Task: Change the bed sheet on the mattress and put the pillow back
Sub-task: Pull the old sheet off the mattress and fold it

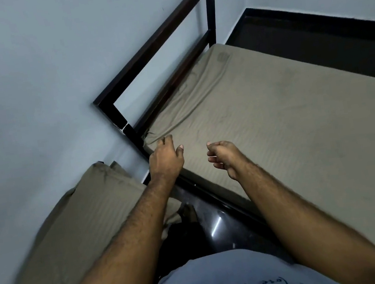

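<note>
An olive-brown striped bed sheet (274,114) covers the mattress, creased near the headboard corner. My left hand (166,158) reaches over the near corner of the mattress, fingers loosely curled, holding nothing. Beside it my right hand (224,157) hovers above the sheet with fingers half curled and empty. A pillow (73,231) in the same olive striped cloth leans against the wall on the floor at the lower left, partly hidden by my left forearm.
The dark wooden headboard frame (159,39) stands against the pale blue wall. A dark side rail (213,193) runs along the near mattress edge above glossy black floor (213,223). A black skirting (323,17) lines the far wall.
</note>
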Action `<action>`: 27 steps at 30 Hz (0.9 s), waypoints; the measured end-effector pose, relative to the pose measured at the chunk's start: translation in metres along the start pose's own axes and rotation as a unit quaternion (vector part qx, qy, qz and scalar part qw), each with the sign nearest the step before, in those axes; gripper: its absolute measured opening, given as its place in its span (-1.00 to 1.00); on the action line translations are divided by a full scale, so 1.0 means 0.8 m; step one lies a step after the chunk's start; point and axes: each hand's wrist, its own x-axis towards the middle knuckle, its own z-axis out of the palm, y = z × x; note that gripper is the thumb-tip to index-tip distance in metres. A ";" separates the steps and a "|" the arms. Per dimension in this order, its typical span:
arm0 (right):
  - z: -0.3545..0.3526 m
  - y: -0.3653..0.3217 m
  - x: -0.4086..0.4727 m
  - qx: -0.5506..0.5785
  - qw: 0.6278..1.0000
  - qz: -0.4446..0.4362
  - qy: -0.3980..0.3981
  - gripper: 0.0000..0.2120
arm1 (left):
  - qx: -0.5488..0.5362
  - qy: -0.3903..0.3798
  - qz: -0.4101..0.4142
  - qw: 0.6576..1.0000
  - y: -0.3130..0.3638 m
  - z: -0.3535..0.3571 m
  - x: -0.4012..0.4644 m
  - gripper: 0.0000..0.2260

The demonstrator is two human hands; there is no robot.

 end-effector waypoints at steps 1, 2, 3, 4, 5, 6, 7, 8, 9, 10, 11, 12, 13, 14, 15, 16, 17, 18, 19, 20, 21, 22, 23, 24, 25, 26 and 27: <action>0.007 -0.007 0.011 -0.006 1.000 0.001 0.004 -0.84 | -0.006 -0.002 0.001 1.000 -0.005 0.002 0.012 -0.56; 0.015 -0.014 0.024 -0.013 1.000 0.002 0.006 -0.83 | -0.012 -0.002 0.003 1.000 -0.011 0.003 0.026 -0.55; 0.022 -0.020 0.035 -0.021 1.000 0.003 0.008 -0.82 | -0.018 -0.003 0.003 1.000 -0.017 0.003 0.038 -0.55; 0.033 -0.028 0.048 -0.032 0.999 0.001 0.014 -0.81 | -0.026 -0.004 0.001 1.000 -0.025 0.001 0.055 -0.55; 0.044 -0.036 0.061 -0.044 0.999 0.000 0.020 -0.81 | -0.038 -0.005 -0.003 0.999 -0.033 0.000 0.072 -0.55; 0.056 -0.045 0.073 -0.056 0.998 -0.001 0.023 -0.80 | -0.049 -0.004 -0.005 0.999 -0.040 -0.001 0.088 -0.55; 0.068 -0.054 0.086 -0.065 0.998 -0.001 0.021 -0.78 | -0.058 -0.003 -0.008 0.998 -0.048 -0.002 0.105 -0.56; 0.079 -0.061 0.099 -0.070 0.997 0.003 0.020 -0.76 | -0.066 -0.005 -0.012 0.998 -0.053 -0.003 0.117 -0.56; 0.090 -0.067 0.113 -0.074 0.997 0.013 0.020 -0.75 | -0.067 -0.017 -0.016 0.997 -0.060 -0.004 0.130 -0.56; 0.102 -0.073 0.123 -0.073 0.997 0.019 0.024 -0.74 | -0.067 -0.032 -0.014 0.997 -0.069 -0.004 0.141 -0.56; 0.115 -0.078 0.135 -0.069 0.997 0.019 0.028 -0.75 | -0.068 -0.045 -0.007 0.997 -0.078 -0.002 0.153 -0.55; 0.127 -0.081 0.145 -0.066 0.997 0.018 0.030 -0.76 | -0.068 -0.060 -0.005 0.996 -0.089 0.000 0.166 -0.55; 0.135 -0.083 0.152 -0.066 0.997 0.021 0.027 -0.77 | -0.073 -0.069 -0.012 0.995 -0.098 0.003 0.175 -0.55; 0.144 -0.083 0.160 -0.072 0.997 0.031 0.023 -0.77 | -0.081 -0.077 -0.025 0.993 -0.111 0.009 0.186 -0.56; 0.153 -0.081 0.167 -0.081 0.996 0.044 0.017 -0.78 | -0.090 -0.087 -0.042 0.991 -0.123 0.016 0.195 -0.57; 0.161 -0.078 0.174 -0.092 0.994 0.056 0.013 -0.79 | -0.099 -0.095 -0.057 0.989 -0.135 0.025 0.203 -0.57; 0.167 -0.073 0.182 -0.098 0.993 0.068 0.011 -0.80 | -0.110 -0.104 -0.069 0.986 -0.145 0.036 0.209 -0.56; 0.173 -0.068 0.189 -0.102 0.992 0.077 0.011 -0.80 | -0.122 -0.109 -0.076 0.984 -0.154 0.044 0.212 -0.56; 0.180 -0.063 0.200 -0.108 0.990 0.085 0.012 -0.80 | -0.132 -0.116 -0.084 0.981 -0.163 0.054 0.216 -0.56; 0.189 -0.060 0.213 -0.113 0.989 0.093 0.011 -0.79 | -0.139 -0.119 -0.090 0.979 -0.172 0.064 0.222 -0.57; 0.198 -0.054 0.227 -0.117 0.988 0.101 0.010 -0.77 | -0.145 -0.123 -0.098 0.977 -0.181 0.074 0.227 -0.57; 0.208 -0.047 0.240 -0.120 0.987 0.111 0.010 -0.74 | -0.147 -0.128 -0.110 0.975 -0.190 0.085 0.233 -0.56; 0.216 -0.044 0.249 -0.121 0.986 0.114 0.010 -0.72 | -0.151 -0.130 -0.119 0.973 -0.195 0.090 0.236 -0.56; 0.225 -0.038 0.263 -0.123 0.985 0.119 0.009 -0.70 | -0.157 -0.133 -0.129 0.970 -0.201 0.099 0.241 -0.57; 0.234 -0.031 0.281 -0.122 0.984 0.128 0.008 -0.69 | -0.164 -0.134 -0.140 0.967 -0.208 0.110 0.250 -0.58; 0.244 -0.023 0.304 -0.120 0.983 0.138 0.007 -0.68 | -0.173 -0.133 -0.149 0.964 -0.216 0.125 0.261 -0.59; 0.254 -0.011 0.325 -0.118 0.982 0.148 0.006 -0.67 | -0.180 -0.138 -0.159 0.961 -0.226 0.141 0.270 -0.62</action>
